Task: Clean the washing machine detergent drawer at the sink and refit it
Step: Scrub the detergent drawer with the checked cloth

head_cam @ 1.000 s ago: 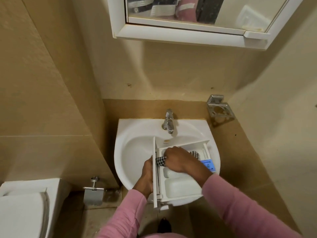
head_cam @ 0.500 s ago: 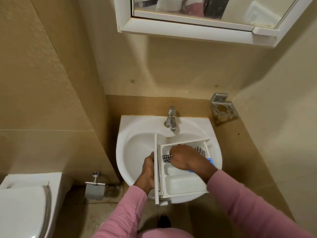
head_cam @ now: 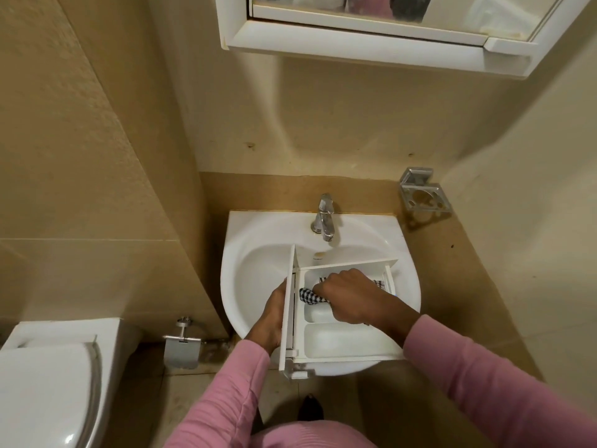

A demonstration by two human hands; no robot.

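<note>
- Pink sleeves (head_cam: 226, 392), both forearms reaching forward from the bottom edge, nearest the camera.
- Detergent drawer (head_cam: 342, 345), white, held over the near half of the sink, open side up. Long axis left to right. Front panel (head_cam: 288, 321) at the left end, standing on edge and running near to far. Compartments stacked near to far, largest one nearest.
- Left hand (head_cam: 269, 321), on the outer side of the front panel, gripping it. Fingertips hidden behind the panel.
- Right hand (head_cam: 350, 297), knuckles up, wrist angled in from the right, fingers curled round a checked cloth (head_cam: 310, 295) and pressing it down into the drawer's far compartments.
- Sink (head_cam: 255, 273), white, wall-mounted. Small mark below the tap, too small to read.
- Toilet (head_cam: 48, 383), white, lid down, lower left.
- Paper holder (head_cam: 181, 349), metal, low on the wall left of the sink.
- Tap (head_cam: 324, 218), chrome, at the sink's far rim.
- Toothbrush holder (head_cam: 423, 195), metal, on the wall right of the tap.
- Mirror cabinet (head_cam: 355, 43), white-framed, above.
</note>
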